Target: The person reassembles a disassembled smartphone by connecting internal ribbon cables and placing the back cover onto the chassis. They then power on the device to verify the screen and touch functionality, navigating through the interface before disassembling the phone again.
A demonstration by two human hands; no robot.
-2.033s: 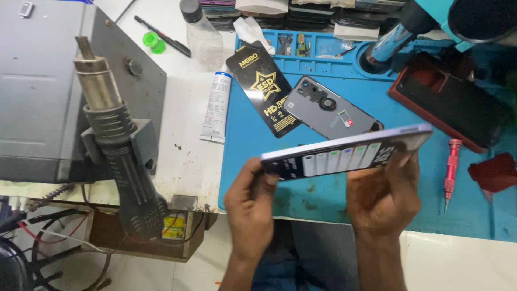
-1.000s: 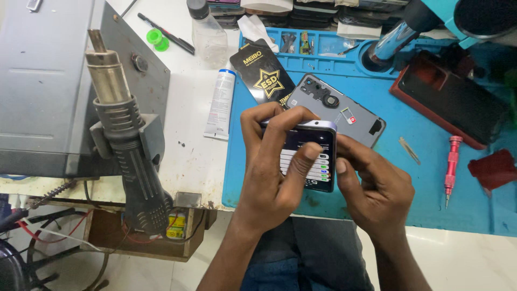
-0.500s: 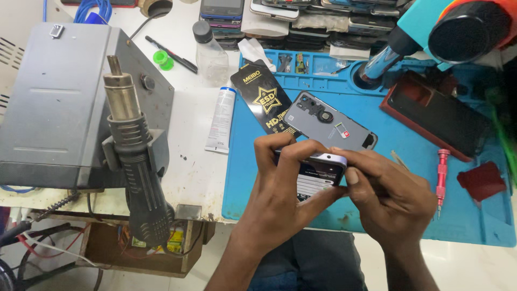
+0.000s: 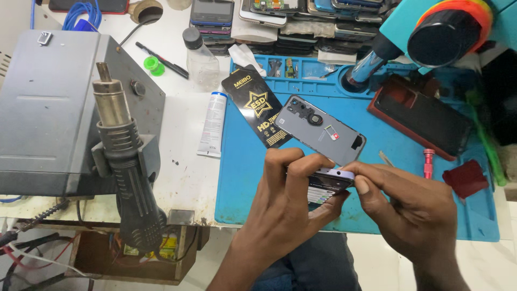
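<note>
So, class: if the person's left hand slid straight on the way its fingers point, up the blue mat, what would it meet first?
Probably the grey phone back cover, lying on the blue mat just beyond the left hand, whose fingers grip a lit phone. Height above the mat is unclear.

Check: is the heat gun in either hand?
No. The heat gun sits in its holder, while left hand and right hand hold a phone.
</note>
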